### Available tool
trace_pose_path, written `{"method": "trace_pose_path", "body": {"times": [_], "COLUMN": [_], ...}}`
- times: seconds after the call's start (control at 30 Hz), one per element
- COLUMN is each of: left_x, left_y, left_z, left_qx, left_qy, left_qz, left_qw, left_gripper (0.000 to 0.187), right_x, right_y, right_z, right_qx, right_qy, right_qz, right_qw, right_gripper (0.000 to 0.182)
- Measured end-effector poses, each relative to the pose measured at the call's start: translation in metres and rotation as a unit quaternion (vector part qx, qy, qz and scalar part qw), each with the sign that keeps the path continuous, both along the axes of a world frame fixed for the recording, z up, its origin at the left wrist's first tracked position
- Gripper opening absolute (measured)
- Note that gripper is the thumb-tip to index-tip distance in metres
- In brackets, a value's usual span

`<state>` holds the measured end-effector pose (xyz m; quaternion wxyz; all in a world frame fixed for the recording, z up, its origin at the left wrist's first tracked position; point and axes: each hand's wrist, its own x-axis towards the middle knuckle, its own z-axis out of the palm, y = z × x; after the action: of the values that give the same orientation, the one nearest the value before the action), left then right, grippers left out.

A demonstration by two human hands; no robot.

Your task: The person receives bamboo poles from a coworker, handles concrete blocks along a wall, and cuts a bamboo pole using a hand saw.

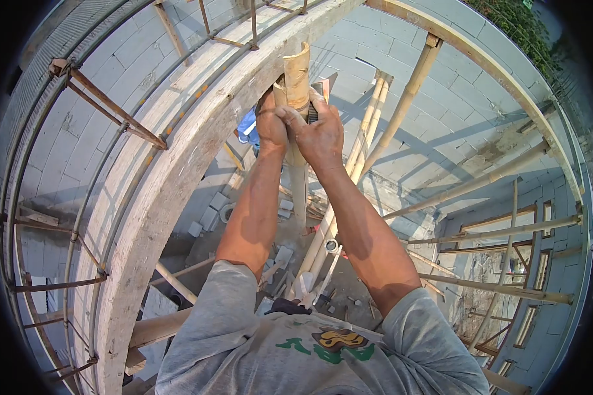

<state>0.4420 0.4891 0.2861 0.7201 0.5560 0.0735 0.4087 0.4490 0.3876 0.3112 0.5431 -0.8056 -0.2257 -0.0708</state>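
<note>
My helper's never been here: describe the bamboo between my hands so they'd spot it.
Follow the long pale wooden beam up the left side. Beside its upper stretch, the left hand and right hand grip the split bamboo. Its open, trough-like top sets it apart from the round bamboo pole to its right.

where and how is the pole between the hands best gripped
Likely around the pole just below its scooped top, from both sides, where the left hand and right hand flank it: the long, rounded shaft suits a wrapping grip, while the open top edge looks thin.
</note>
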Motion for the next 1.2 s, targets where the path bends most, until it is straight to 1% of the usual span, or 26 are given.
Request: {"method": "trace_pose_path", "body": {"times": [0.07,0.17,0.27,0.33,0.4,0.43,0.47,0.5,0.53,0.57,0.6,0.63,0.67,0.73,0.77,0.83,0.87,0.93,0.97,1.0,1.07,1.1,1.2], "left_x": [-0.004,-0.005,-0.009,-0.008,-0.003,0.001,0.003,0.001,-0.004,-0.016,-0.018,-0.019,-0.021,-0.027,-0.029,-0.031,-0.031,-0.027,-0.025,-0.022,-0.017,-0.017,-0.008], "left_y": [-0.005,-0.006,-0.004,-0.002,-0.004,-0.005,-0.005,-0.007,-0.013,-0.025,-0.028,-0.030,-0.032,-0.030,-0.031,-0.039,-0.042,-0.047,-0.050,-0.055,-0.067,-0.073,-0.094], "left_z": [-0.006,-0.006,-0.008,-0.011,-0.014,-0.022,-0.017,-0.017,-0.018,-0.003,-0.007,-0.012,-0.015,-0.015,-0.015,-0.012,-0.010,-0.010,-0.011,-0.010,-0.007,-0.006,-0.005], "left_qx": [-0.008,0.101,0.248,0.252,0.302,0.295,0.201,0.098,0.025,-0.052,-0.038,-0.025,-0.013,0.040,0.067,0.077,0.082,0.064,0.056,0.063,0.078,0.036,-0.010], "left_qy": [0.036,0.093,0.164,0.159,0.124,0.104,0.114,0.131,0.134,0.142,0.103,0.064,0.024,0.028,0.030,0.033,0.033,0.036,0.039,0.032,0.017,0.040,0.010], "left_qz": [0.027,0.103,0.171,0.167,0.230,0.232,0.175,0.114,0.047,-0.012,-0.045,-0.078,-0.111,-0.177,-0.210,-0.221,-0.225,-0.297,-0.336,-0.351,-0.388,-0.409,-0.444], "left_qw": [0.999,0.985,0.939,0.940,0.917,0.921,0.957,0.980,0.990,0.989,0.993,0.995,0.993,0.983,0.975,0.972,0.970,0.952,0.939,0.934,0.918,0.911,0.896], "left_gripper": [0.040,0.039,0.033,0.036,0.038,0.042,0.044,0.047,0.055,0.063,0.067,0.071,0.075,0.081,0.084,0.085,0.085,0.086,0.086,0.086,0.087,0.087,0.087], "right_x": [0.002,0.002,0.004,0.004,0.010,0.015,0.015,0.014,0.013,0.013,0.012,0.009,0.009,0.011,0.009,0.006,0.006,0.004,0.005,0.004,-0.003,-0.006,-0.029], "right_y": [-0.001,-0.001,0.000,-0.002,-0.003,-0.004,-0.009,-0.018,-0.025,-0.030,-0.035,-0.045,-0.052,-0.065,-0.072,-0.083,-0.089,-0.103,-0.115,-0.127,-0.157,-0.172,-0.215], "right_z": [-0.001,0.000,-0.007,-0.003,-0.003,-0.009,-0.008,-0.005,-0.008,-0.006,-0.002,0.002,0.000,-0.004,-0.003,0.002,0.003,0.001,-0.001,0.000,0.013,0.017,0.046], "right_qx": [-0.003,0.005,0.003,0.000,0.010,0.017,0.019,0.018,0.031,0.047,0.066,0.057,0.070,0.099,0.087,0.062,0.073,0.091,0.088,0.086,0.163,0.192,0.187], "right_qy": [0.002,0.003,0.001,0.000,-0.010,-0.016,-0.016,0.008,0.021,0.031,0.040,0.072,0.068,0.060,0.063,0.067,0.063,0.057,0.082,0.107,0.181,0.166,0.073], "right_qz": [0.009,0.017,0.021,0.025,0.034,0.041,0.046,0.058,0.071,0.083,0.095,0.096,0.108,0.128,0.124,0.120,0.128,0.143,0.126,0.109,0.084,0.052,-0.010], "right_qw": [1.000,1.000,1.000,1.000,0.999,0.999,0.999,0.998,0.997,0.995,0.993,0.991,0.989,0.985,0.986,0.989,0.987,0.984,0.985,0.985,0.966,0.966,0.980], "right_gripper": [0.066,0.065,0.075,0.074,0.074,0.074,0.074,0.074,0.073,0.073,0.072,0.071,0.071,0.069,0.069,0.067,0.064,0.059,0.060,0.062,0.069,0.069,0.071]}}
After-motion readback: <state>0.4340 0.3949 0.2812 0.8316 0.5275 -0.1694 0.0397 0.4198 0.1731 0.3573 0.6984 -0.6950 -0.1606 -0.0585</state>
